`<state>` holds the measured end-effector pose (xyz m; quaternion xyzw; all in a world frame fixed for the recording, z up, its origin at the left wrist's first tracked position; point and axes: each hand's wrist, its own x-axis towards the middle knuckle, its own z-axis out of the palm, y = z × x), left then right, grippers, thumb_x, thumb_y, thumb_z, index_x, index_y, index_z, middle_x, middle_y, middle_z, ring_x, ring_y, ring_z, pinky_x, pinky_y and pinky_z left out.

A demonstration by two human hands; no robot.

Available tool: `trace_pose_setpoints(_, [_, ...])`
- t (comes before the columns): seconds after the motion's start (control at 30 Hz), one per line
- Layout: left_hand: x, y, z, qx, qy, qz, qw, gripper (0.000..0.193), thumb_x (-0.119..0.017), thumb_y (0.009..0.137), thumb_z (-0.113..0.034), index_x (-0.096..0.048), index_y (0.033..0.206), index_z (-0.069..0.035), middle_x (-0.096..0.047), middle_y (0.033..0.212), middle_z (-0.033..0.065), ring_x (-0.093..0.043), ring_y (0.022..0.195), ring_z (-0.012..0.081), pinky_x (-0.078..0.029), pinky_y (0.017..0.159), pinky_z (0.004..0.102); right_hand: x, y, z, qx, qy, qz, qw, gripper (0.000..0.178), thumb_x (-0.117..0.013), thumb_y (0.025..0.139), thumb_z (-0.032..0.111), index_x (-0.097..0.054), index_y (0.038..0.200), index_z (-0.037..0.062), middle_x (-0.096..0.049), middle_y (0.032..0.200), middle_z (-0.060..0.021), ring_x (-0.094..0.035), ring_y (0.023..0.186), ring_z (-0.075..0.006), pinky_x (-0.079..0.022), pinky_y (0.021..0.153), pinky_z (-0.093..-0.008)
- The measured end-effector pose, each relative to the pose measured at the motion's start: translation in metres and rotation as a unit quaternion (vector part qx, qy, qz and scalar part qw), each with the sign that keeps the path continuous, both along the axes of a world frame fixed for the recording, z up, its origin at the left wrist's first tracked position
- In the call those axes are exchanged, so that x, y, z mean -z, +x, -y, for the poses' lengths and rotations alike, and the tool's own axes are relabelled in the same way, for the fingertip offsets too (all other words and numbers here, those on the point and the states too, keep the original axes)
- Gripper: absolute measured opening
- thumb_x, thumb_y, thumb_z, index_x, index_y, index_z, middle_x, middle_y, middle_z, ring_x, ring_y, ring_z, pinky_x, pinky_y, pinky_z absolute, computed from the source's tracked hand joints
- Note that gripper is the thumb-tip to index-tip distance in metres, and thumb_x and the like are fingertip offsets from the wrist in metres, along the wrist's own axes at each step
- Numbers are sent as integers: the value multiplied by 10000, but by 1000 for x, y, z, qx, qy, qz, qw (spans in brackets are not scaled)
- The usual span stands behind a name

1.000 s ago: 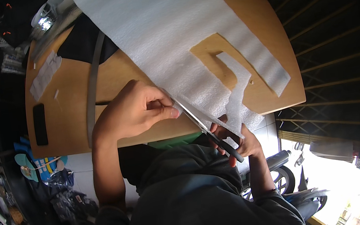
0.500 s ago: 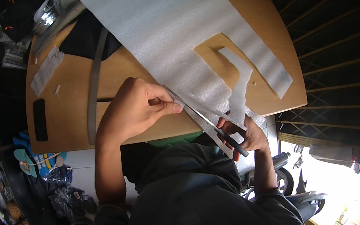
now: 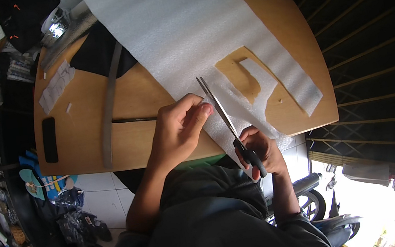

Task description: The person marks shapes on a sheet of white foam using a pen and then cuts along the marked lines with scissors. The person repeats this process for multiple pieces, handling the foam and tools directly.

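A long white foam sheet lies slantwise over the wooden table, with a piece cut out of its near right part. Its near left edge is pinched between the thumb and fingers of my left hand. My right hand grips black-handled scissors by the loops. The blades point away from me, just right of my left fingertips, and their tips are slightly apart over the foam. A curved, partly cut foam strip stands beside the cutout, above my right hand.
On the table's left are a grey metal ruler, a black phone-like slab, a crumpled paper piece and a dark cloth. A dark pen-like stick lies near my left hand. Crowded shelves line the left; a folding gate stands right.
My left hand has moved right and turned more upright, still pinching the foam edge. The scissors have swung to a steeper angle, and their blade tips now show above the sheet.
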<state>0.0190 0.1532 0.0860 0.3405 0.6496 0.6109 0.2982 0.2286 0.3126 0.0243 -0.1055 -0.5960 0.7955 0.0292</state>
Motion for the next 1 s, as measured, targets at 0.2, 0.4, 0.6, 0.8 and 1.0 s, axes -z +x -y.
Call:
trace_pose_setpoints(0.2, [-15,-25,9,111,-52,-21,992,192,-636,998,-137,-682,922,33,-671,809,6,-479,643,1,-362,551,189,0,11,-15,-27,59,-13,998,771,-984,601,161,-536,1202,-23,-655,856,-108,-630,697,-152,-496,618,-273])
trace_pose_setpoints(0.4, [-17,-29,11,126,-63,26,990,199,-654,986,-171,-692,912,10,-651,787,-14,-463,626,-3,-342,542,186,-2,16,-18,-27,3,49,998,816,-997,518,37,-604,1232,6,-669,951,-64,-661,870,-158,-533,787,-309])
trace_pose_setpoints(0.6, [-17,-30,8,119,-68,38,990,214,-638,996,-183,-673,892,1,-540,681,-51,-397,570,-6,-281,510,192,-4,7,-10,-16,-3,19,1000,613,-860,743,-41,-521,1254,-32,-653,871,-94,-668,772,-151,-568,665,-289])
trace_pose_setpoints(0.8, [3,-31,15,48,-64,88,993,215,-597,1007,-159,-670,933,29,-523,674,-28,-387,552,24,-278,502,212,2,-2,-11,-11,47,2,999,472,-792,836,-24,-497,1205,-43,-640,817,-74,-669,699,-140,-567,605,-276])
trace_pose_setpoints(1.0, [51,-35,57,-69,-59,41,995,207,-661,993,-146,-713,1062,42,-629,783,22,-477,578,41,-367,501,218,25,5,-4,-89,-103,6,991,905,-923,728,316,-391,1367,-39,-608,1063,-139,-637,839,-192,-547,684,-302])
